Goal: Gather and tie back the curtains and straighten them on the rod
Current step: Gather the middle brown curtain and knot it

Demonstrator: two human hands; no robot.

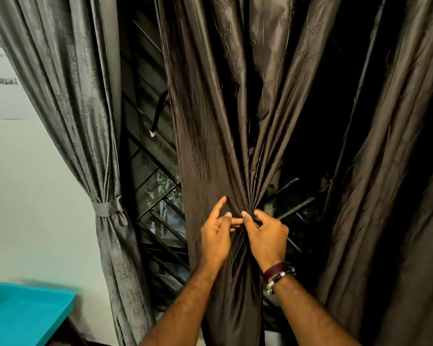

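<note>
I had the middle curtain (210,146) bunched at waist height, straight ahead before the dark window grille (158,196). My right hand (268,236) pinched the gathered pleats between thumb and curled fingers. My left hand (216,233) lay against the cloth beside it, index finger pointing up, gripping nothing I could see. At left, the grey curtain (68,96) hung tied with its band (108,208) against a pale wall (35,196). 1 teal tray (23,313) sat low left.

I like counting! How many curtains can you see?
3: grey curtain tied at left, brown curtain gathered in both hands, another brown curtain at right. More may be hidden.
</note>
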